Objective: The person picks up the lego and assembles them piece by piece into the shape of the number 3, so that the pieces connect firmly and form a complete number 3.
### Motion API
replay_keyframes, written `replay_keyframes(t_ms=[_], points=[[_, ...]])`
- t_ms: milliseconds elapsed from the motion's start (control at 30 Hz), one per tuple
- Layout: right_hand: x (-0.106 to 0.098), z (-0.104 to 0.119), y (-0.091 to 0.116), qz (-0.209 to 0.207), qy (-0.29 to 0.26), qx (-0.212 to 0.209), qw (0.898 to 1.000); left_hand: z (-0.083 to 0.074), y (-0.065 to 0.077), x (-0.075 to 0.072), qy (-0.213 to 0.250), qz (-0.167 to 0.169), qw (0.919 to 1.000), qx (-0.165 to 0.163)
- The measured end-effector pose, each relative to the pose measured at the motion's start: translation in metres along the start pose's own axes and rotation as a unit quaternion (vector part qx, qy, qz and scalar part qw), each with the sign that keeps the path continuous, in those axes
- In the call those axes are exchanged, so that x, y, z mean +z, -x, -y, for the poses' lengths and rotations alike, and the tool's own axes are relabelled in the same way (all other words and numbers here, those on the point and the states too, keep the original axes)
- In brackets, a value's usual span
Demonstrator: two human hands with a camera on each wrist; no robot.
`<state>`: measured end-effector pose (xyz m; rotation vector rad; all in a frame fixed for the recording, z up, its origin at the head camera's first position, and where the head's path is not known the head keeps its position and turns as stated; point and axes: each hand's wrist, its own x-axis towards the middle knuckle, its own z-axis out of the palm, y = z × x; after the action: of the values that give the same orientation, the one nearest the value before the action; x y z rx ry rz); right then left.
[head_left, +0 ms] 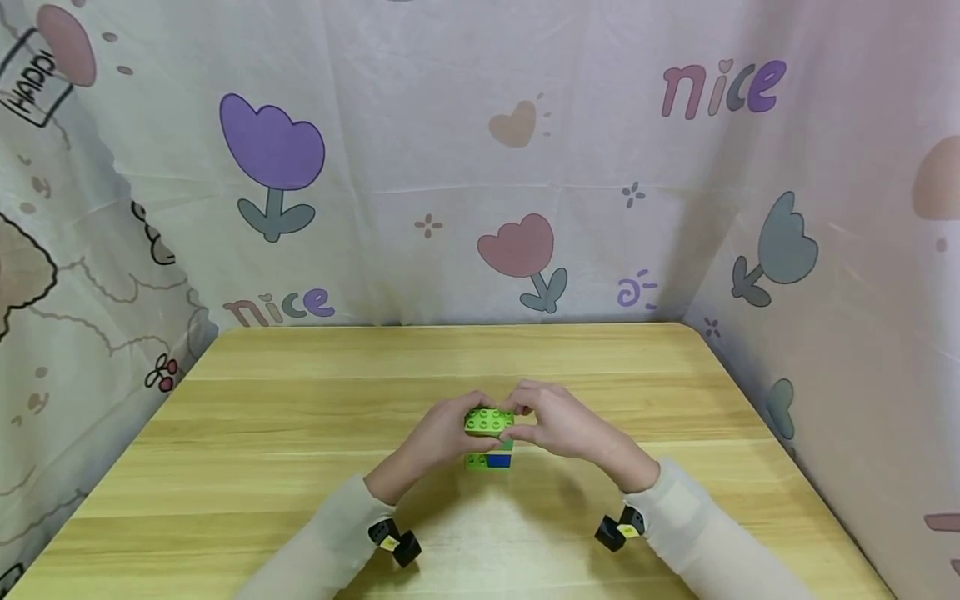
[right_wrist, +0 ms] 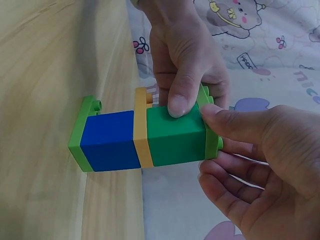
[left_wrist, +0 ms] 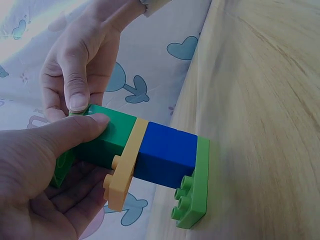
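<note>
An upright stack of toy building bricks stands on the wooden table between both hands. From the bottom up it has a light green plate (left_wrist: 200,175), a blue brick (right_wrist: 111,141), a yellow-orange plate (left_wrist: 129,167), a green brick (right_wrist: 176,136) and another light green plate (head_left: 489,422), whose studs face up. My left hand (head_left: 444,429) grips the green brick, its thumb lying across one side. From the other side my right hand (head_left: 558,423) pinches the top light green plate, thumb near and fingertips behind. The top plate touches the green brick and overhangs it.
The wooden table (head_left: 300,392) spreads around the stack on all sides. Behind it and at both sides hangs a printed cloth (head_left: 420,108) with flowers and words. Each wrist wears a small black camera (head_left: 395,542).
</note>
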<state>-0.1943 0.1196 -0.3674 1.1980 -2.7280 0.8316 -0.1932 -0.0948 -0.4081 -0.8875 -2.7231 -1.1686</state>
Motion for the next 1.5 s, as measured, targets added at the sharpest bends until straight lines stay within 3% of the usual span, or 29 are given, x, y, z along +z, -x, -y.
replay_keyframes(t_ms=[400,700,1133,1500], points=[[0.003,0.001,0.003,-0.027,0.002,0.006,1.000,-0.002,-0.001,-0.001,-0.031,0.018,0.9993,-0.001],[0.006,0.002,0.008,-0.021,0.003,0.014,1.000,0.008,0.008,-0.010,0.016,0.046,0.9988,-0.003],[0.012,-0.002,0.009,-0.041,-0.022,0.012,0.999,0.015,0.009,-0.009,0.048,0.021,0.9986,0.009],[0.023,-0.012,0.015,-0.082,-0.095,0.007,0.992,0.015,0.015,-0.007,0.064,0.005,0.9979,-0.005]])
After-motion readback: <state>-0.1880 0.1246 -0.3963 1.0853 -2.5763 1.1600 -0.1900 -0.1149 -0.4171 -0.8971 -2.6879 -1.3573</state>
